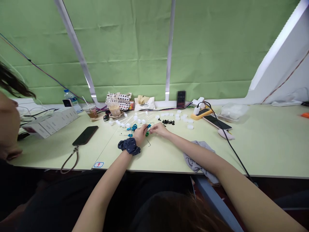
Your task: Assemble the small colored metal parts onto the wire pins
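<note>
My left hand, with a dark dotted scrunchie at its wrist, is closed on a small shiny blue part. Close beside it, my right hand is pinched; what its fingertips hold is too small to make out. A small green part shows just below the fingertips. More blue parts with thin wire-like pieces lie left of my left hand. An L-shaped thin metal piece, like a hex key, rests on the table nearer to me.
Black screw-like pieces and white caps lie beyond my hands. Rightward are a yellow-edged device, a phone, a black cable and a grey cloth. Drink cups and another phone are leftward, near a person.
</note>
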{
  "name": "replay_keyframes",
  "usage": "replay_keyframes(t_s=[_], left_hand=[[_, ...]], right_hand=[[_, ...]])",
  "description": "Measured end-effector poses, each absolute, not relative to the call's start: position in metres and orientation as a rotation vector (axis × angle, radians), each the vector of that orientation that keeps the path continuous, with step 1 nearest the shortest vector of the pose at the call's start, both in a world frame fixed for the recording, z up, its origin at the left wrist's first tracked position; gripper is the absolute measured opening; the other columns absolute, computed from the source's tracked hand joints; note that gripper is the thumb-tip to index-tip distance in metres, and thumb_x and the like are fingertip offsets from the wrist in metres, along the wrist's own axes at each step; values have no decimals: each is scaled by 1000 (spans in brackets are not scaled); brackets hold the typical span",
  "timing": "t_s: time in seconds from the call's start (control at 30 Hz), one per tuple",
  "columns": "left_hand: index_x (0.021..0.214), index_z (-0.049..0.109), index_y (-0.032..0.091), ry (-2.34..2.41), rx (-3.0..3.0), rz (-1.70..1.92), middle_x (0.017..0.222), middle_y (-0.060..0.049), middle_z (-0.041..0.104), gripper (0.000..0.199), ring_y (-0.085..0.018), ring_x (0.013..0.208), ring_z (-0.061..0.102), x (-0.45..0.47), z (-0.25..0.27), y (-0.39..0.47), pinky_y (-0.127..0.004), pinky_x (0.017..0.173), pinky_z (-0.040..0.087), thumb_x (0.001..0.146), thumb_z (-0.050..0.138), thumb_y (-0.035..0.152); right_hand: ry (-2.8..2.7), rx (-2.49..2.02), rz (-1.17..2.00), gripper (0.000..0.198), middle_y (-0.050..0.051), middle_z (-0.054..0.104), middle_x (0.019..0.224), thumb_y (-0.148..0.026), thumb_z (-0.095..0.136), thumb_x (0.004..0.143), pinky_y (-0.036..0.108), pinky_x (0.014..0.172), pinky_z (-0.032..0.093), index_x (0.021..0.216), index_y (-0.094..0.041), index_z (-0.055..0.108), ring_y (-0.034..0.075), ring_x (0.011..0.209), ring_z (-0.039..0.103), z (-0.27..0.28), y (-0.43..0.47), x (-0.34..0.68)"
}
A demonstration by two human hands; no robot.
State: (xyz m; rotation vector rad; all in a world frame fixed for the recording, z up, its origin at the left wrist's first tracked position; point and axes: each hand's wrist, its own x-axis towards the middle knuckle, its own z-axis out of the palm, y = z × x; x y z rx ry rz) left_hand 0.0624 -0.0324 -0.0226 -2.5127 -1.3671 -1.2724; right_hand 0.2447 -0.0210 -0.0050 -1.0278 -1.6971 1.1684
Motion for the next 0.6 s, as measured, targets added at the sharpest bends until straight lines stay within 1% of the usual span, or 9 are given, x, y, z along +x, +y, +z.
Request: replay_keyframes(t_s=[0.13, 0.23, 0.3, 0.47, 0.6], left_hand=[[109, 57, 25, -1370, -2529, -1268, 100, -5, 71, 21, -18, 84, 69, 63, -22, -34, -27, 74, 52, 90, 47, 27], [110, 57, 24, -1381, -2526, -1263, 101, -5, 71, 22, -18, 84, 69, 64, -22, -35, -27, 75, 52, 90, 47, 26], [110, 56, 23, -1387, -2524, -1248, 100, -5, 71, 22, -18, 84, 69, 64, -22, -35, -27, 75, 52, 91, 46, 26], [111, 56, 24, -1370, -2544, -1262, 104, -5, 70, 23, -18, 85, 69, 64, -21, -35, -28, 75, 52, 90, 46, 26], [110, 56, 23, -1351, -2562, -1303, 101, -7, 71, 23, -20, 86, 69, 63, -23, -34, -29, 76, 52, 90, 46, 26]], right_hand=[[-1593, -1083, 1192, 20, 4, 68, 64, -25, 80, 54, 26, 63, 47, 66, -14, 70, 15, 64, 63, -5, -23, 244], [-1506, -1095, 1232, 19, 3, 65, 61, -20, 80, 50, 25, 60, 45, 61, -13, 66, 13, 60, 60, -1, -28, 239], [-1488, -1117, 1238, 19, 1, 62, 57, -19, 80, 49, 24, 57, 42, 59, -13, 64, 11, 57, 56, 3, -32, 237], [-1537, -1202, 1217, 23, -3, 54, 53, -27, 79, 50, 21, 48, 32, 59, -14, 63, 8, 51, 45, 9, -38, 234], [-1582, -1123, 1250, 28, -1, 56, 59, -31, 79, 51, 20, 45, 28, 69, -12, 68, 8, 52, 43, 9, -39, 237]])
